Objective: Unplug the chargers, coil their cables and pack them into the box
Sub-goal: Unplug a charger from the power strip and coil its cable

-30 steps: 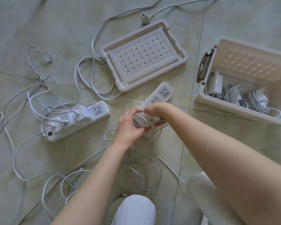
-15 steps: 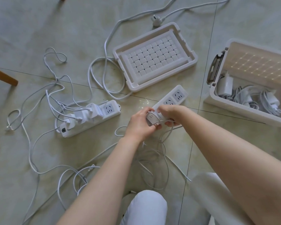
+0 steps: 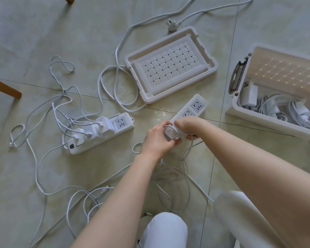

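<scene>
1. Coiling step — left hand (image 3: 157, 138) clamps the charger (image 3: 170, 133) just above the floor; right hand (image 3: 188, 126) pinches its cable (image 3: 187, 158).
2. Next, likely: wind the trailing slack, then carry it to the box (image 3: 261, 119) at right.

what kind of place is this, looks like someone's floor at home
Probably an indoor room in a home, though that is a guess. The work happens on a glossy tiled floor, a wooden furniture leg stands at the left edge, and household power strips lie beside a plastic storage box.
</scene>
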{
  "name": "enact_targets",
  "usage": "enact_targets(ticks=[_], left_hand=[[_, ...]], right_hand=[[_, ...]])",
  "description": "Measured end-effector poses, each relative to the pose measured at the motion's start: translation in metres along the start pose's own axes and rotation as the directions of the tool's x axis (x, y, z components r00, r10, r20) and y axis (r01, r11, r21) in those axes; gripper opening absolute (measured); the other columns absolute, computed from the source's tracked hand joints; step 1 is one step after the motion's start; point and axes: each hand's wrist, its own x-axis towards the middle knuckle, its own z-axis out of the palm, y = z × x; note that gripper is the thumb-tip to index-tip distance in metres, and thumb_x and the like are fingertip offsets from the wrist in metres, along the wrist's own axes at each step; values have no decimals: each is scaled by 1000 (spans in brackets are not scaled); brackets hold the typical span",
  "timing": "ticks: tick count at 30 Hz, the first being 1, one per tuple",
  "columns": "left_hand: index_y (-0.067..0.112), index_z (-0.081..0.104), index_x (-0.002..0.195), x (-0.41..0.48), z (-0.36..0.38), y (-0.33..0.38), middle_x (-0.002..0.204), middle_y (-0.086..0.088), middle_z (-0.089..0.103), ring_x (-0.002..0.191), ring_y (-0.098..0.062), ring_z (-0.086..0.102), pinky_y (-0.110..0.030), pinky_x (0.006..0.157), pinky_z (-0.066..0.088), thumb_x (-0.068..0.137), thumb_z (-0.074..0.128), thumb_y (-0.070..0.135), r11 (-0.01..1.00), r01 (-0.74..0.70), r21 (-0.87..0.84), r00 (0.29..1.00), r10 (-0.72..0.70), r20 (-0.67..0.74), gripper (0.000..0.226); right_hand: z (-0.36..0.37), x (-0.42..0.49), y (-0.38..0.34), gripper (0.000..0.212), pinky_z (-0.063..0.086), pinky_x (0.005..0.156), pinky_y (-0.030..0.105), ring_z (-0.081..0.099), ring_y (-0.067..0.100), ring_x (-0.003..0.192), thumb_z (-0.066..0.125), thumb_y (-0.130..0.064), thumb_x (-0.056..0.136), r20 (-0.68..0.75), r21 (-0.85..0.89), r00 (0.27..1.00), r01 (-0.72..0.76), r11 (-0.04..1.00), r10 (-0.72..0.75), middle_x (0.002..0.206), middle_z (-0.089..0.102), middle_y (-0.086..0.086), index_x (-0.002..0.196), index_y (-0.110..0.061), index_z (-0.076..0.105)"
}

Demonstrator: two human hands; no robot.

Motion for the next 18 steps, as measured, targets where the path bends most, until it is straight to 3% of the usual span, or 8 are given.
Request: enact_targets(ticks=[2, 5, 7, 10, 13, 16, 18], left_hand=[[22, 60, 113, 3, -3, -1, 106, -2, 68, 100, -21, 62, -25, 80, 43, 71, 78, 32, 1000, 23, 12, 1000, -23, 7, 47], [23, 60, 114, 6, -9, -2, 105, -4, 70, 100, -22, 63, -28, 82, 45, 73, 77, 34, 999, 46, 19, 999, -47, 25, 45], [23, 60, 112, 4, -11, 1, 103, -5, 70, 99, -23, 63, -28, 80, 44, 74, 76, 34, 998, 51, 24, 998, -52, 32, 43], [23, 59, 113, 1, -11, 5, 104, -4, 70, 100, -23, 63, -26, 79, 43, 75, 75, 34, 998, 64, 25, 997, -65, 35, 43], [23, 57, 116, -1, -12, 6, 106, -4, 69, 101, -22, 62, -26, 80, 43, 77, 74, 35, 997, 77, 11, 996, -78, 50, 44], [23, 55, 120, -1, -11, 7, 110, -3, 68, 104, -22, 61, -27, 83, 44, 78, 72, 37, 995, 103, -5, 993, -103, 58, 48], [23, 51, 124, 0, -10, 5, 115, -3, 66, 109, -23, 59, -29, 86, 45, 78, 71, 43, 990, 140, 18, 988, -140, 66, 54]], right_hand=[[-10, -6, -2, 19, 29, 31, 12, 41, 17, 55, 37, -29, 92, 70, 94, 998, 3, 996, -10, 72, 44, 7, 92, -10, 39], [-29, -16, -6, 25, 37, 49, 19, 48, 15, 53, 40, -35, 92, 130, 137, 989, 53, 989, -71, 75, 52, 7, 91, -10, 46], [-35, -19, -10, 29, 40, 57, 22, 47, 16, 56, 39, -36, 92, 70, 77, 992, 98, 992, -104, 78, 51, 9, 92, -8, 46], [-33, -20, -11, 31, 32, 53, 22, 39, 15, 52, 35, -35, 95, 5, -11, 993, 121, 993, -121, 66, 42, 7, 81, -9, 45], [-26, -16, -5, 30, 39, 53, 22, 46, 15, 60, 44, -36, 93, -116, 147, 976, 199, 969, -183, 80, 51, 8, 99, -7, 45], [-24, -17, 1, 54, 50, 57, 25, 56, 15, 63, 59, -38, 85, -340, 442, 909, 381, 812, -242, 93, 57, 10, 119, 1, 42], [-27, -26, 3, 50, 55, 69, 28, 61, 17, 64, 56, -39, 88, -327, 684, 914, 405, 606, -241, 87, 59, 10, 113, 3, 45]])
